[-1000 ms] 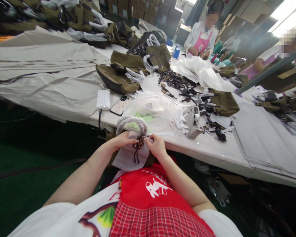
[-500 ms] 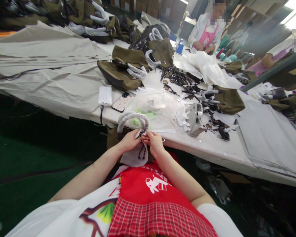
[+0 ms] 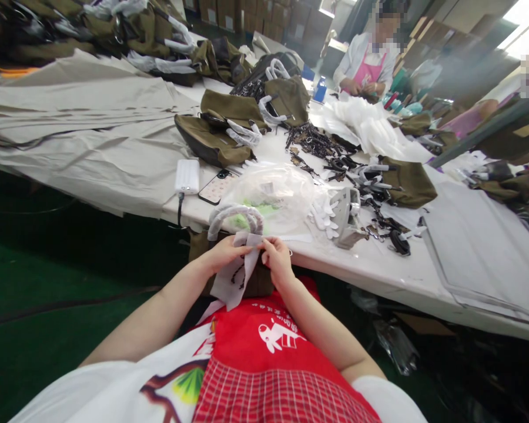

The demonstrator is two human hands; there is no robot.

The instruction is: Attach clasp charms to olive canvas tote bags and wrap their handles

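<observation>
An olive bag (image 3: 197,245) with handles (image 3: 235,211) wrapped in pale material sits at the table's front edge, close to my body. A thin white sheet (image 3: 233,285) is folded over in front of it and hangs down. My left hand (image 3: 224,252) pinches the upper part of this sheet, thumb on top. My right hand (image 3: 277,258) is closed at the sheet's upper right edge, its fingertips pressed together there. Part of a dark patterned cord (image 3: 238,271) shows through or beside the sheet; the rest is covered.
Beyond my hands lie a clear plastic bag (image 3: 277,188), a phone (image 3: 217,185), a white power bank (image 3: 187,176) and a grey tape dispenser (image 3: 347,217). Olive bags (image 3: 223,135) and dark straps (image 3: 311,140) spread behind. Across the table a person (image 3: 365,67) in a pink apron works.
The white sheet has been folded up over the dark cord, which hung in plain view before. My left hand has shifted slightly left, its thumb now over the sheet.
</observation>
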